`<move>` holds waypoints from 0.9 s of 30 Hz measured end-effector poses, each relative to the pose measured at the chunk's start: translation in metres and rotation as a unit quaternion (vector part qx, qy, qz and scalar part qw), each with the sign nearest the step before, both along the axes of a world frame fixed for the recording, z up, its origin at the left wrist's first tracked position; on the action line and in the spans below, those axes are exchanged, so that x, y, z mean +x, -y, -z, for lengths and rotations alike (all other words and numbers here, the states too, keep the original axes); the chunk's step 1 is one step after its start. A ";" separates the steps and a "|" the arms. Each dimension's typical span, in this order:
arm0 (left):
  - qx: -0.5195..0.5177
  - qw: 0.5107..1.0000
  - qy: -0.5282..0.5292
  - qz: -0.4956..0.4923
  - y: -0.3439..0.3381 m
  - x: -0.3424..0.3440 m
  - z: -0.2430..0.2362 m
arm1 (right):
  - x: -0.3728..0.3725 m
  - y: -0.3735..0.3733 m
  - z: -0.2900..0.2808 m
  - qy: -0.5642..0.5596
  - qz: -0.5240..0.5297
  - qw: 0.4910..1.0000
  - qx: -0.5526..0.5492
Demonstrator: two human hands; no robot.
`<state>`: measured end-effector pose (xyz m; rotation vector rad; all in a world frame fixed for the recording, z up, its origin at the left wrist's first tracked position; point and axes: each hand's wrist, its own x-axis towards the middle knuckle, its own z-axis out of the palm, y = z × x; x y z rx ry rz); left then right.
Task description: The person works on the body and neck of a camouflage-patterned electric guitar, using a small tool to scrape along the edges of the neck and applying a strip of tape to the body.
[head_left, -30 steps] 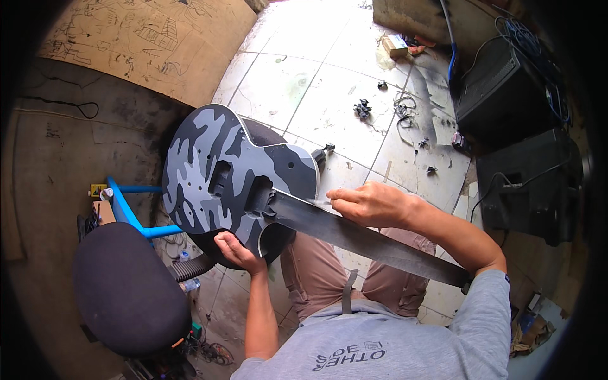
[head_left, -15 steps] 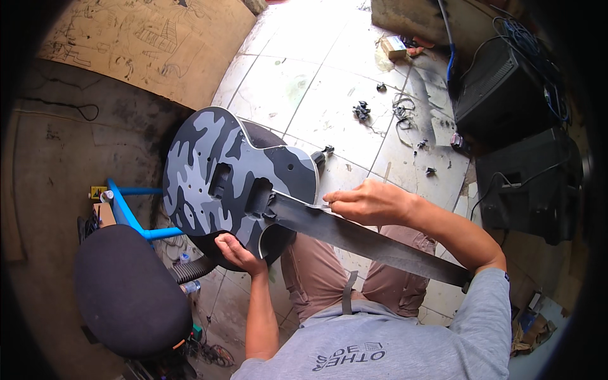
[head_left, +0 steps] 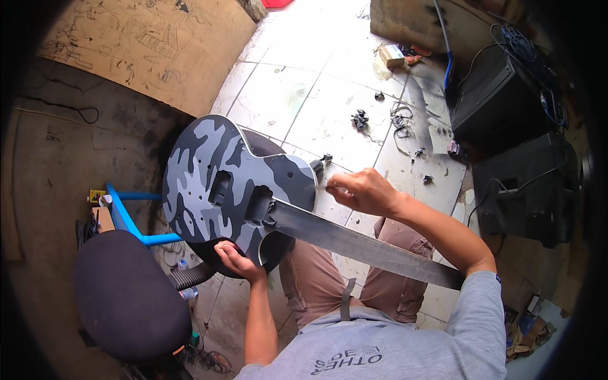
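Observation:
An electric guitar body (head_left: 234, 142) painted in grey camouflage with a pale edge lies tilted in front of my lap. Its dark, bare neck (head_left: 354, 237) runs to the right under my right forearm. Two rectangular cavities and several small holes show in its top. My left hand (head_left: 235, 258) grips the body's near edge by the cutaway, fingers curled and partly hidden. Just right of the body's far-right rim, my right hand (head_left: 361, 191) is closed in a pinch. A thin greyish thing (head_left: 321, 188) shows at its fingertips, too small and blurred to name.
A black padded stool seat (head_left: 130, 297) and a blue metal frame (head_left: 130, 218) stand at left. Black cases (head_left: 525, 183) with cables are at right. Small black pieces (head_left: 360, 120) litter the tiled floor (head_left: 278, 88). A board with drawings (head_left: 152, 44) leans far left.
My right hand has lifted slightly up and away from the neck joint, staying in a pinch. The guitar sits a little lower in view; my left hand keeps its grip.

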<state>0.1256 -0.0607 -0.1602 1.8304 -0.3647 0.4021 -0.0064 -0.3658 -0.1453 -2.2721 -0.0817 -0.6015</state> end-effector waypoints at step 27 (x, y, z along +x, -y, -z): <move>0.004 1.000 0.021 -0.002 0.002 0.001 0.003 | -0.017 -0.013 -0.007 -0.011 -0.011 0.999 0.038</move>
